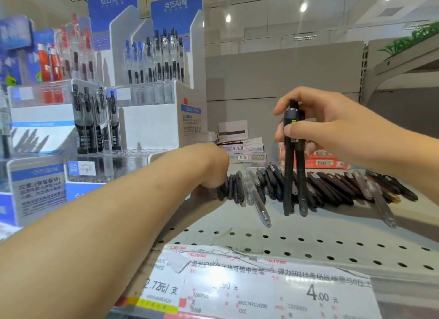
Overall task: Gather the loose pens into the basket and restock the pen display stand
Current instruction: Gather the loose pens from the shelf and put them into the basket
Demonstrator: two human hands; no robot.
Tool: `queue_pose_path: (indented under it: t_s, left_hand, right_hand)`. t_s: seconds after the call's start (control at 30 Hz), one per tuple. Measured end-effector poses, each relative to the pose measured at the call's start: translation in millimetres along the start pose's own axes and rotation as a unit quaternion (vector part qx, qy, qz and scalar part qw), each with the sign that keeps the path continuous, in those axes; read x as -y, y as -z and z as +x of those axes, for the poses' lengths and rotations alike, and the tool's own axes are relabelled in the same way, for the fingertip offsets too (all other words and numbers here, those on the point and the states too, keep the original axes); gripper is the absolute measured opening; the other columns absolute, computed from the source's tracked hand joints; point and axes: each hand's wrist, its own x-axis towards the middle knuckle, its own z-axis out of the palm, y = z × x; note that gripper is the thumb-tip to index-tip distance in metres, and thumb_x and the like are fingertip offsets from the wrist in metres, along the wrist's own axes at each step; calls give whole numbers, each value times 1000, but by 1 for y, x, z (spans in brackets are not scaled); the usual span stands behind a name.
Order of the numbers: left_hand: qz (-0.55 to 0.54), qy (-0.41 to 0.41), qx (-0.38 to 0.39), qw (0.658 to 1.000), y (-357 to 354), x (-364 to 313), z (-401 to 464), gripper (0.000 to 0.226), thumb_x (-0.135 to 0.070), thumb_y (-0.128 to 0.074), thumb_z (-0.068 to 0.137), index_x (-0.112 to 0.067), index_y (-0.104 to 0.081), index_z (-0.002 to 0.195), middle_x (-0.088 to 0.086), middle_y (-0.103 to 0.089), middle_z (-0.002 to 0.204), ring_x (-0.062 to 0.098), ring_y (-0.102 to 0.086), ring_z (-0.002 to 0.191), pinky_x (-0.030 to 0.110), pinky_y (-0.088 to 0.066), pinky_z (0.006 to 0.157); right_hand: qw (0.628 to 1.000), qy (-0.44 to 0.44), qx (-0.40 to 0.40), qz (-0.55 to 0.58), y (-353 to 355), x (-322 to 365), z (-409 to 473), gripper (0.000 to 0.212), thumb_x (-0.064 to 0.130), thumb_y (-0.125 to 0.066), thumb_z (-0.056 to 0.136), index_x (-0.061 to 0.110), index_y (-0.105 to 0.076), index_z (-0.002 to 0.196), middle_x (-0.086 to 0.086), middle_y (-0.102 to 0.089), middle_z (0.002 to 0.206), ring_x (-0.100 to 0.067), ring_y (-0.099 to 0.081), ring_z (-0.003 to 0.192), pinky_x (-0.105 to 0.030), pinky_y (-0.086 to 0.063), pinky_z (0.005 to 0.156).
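A row of several loose dark pens lies across the grey perforated shelf. My right hand grips two black pens upright, their tips hanging just above the row. My left hand reaches down to the left end of the row, where its curled fingers touch a small bunch of dark pens; the fingertips are hidden. The white and blue pen display stand rises at the left, with pens standing in its tiers. No basket is in view.
More pen stands and red packs crowd the far left. Small boxes and a red box lie behind the pen row. Price labels run along the shelf's front edge. A shelf upright stands at the right.
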Motion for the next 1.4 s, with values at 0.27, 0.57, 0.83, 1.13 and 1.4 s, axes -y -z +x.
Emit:
queue_pose_path:
  t_s: [0.27, 0.57, 0.83, 1.13, 1.4]
  left_hand:
    - [-41, 36, 19, 998, 5, 0, -6, 17, -15, -56, 89, -12, -60, 73, 1, -62, 57, 17, -59, 55, 25, -42, 41]
    - [-595, -148, -108, 783, 29, -5, -21, 46, -13, -71, 91, -15, -53, 134, -2, -70, 78, 13, -72, 67, 28, -58, 58]
    - [-561, -242, -30, 791, 27, -7, -29, 8, -19, -73, 91, -17, -66, 92, -1, -72, 78, 20, -76, 83, 26, -57, 63]
    - [-511, -273, -65, 812, 28, -19, -31, 20, -24, -74, 90, -8, -66, 100, 4, -76, 84, 18, -76, 77, 26, -60, 65]
    - [-454, -128, -93, 877, 30, 2, -23, 34, -40, -51, 85, -15, -72, 92, 0, -76, 83, 18, -74, 67, 35, -59, 68]
  right_hand:
    - [998, -53, 1, 37, 6, 2, -4, 27, 10, -66, 92, 33, -67, 107, -10, -71, 103, -17, -75, 82, -24, -59, 59]
    - [995, -103, -15, -4, 16, 4, -5, 35, 1, -61, 97, 21, -63, 126, 7, -74, 74, 2, -60, 44, -10, -44, 42]
    - [995, -91, -20, 37, 13, 0, -3, 28, 10, -75, 89, 24, -70, 112, 6, -74, 86, -8, -74, 67, -14, -53, 52]
    - [995, -73, 27, 70, 6, -6, -2, 16, 24, -83, 79, 19, -73, 91, -2, -76, 87, -14, -75, 80, -23, -58, 66]
    - [974, -101, 29, 201, -4, -9, 0, 16, 14, -74, 71, 18, -59, 77, -12, -65, 85, -28, -73, 83, -46, -60, 83]
